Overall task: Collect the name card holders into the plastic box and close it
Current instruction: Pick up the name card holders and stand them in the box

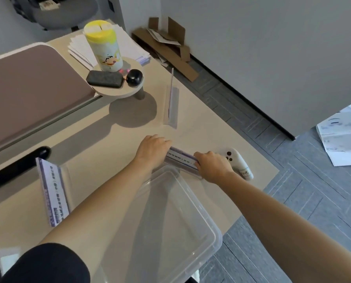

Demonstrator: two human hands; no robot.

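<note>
A clear plastic box (pixel 201 252) stands open on the beige desk in front of me, with nothing inside it. Just beyond its far rim, a clear name card holder (pixel 180 160) with a purple-printed card is gripped at both ends: my left hand (pixel 152 149) holds its left end and my right hand (pixel 213 166) its right end. A second holder (pixel 53 193) with a purple card lies on the desk to the left of the box. A third holder (pixel 171 101) stands farther back, seen nearly edge-on. No lid is recognisable in view.
A white game controller (pixel 239 162) lies just right of my right hand near the desk edge. A small round stand (pixel 117 92) at the back carries a yellow-lidded canister (pixel 103 45), a dark eraser and a black object. A black wrist rest (pixel 17 168) lies far left.
</note>
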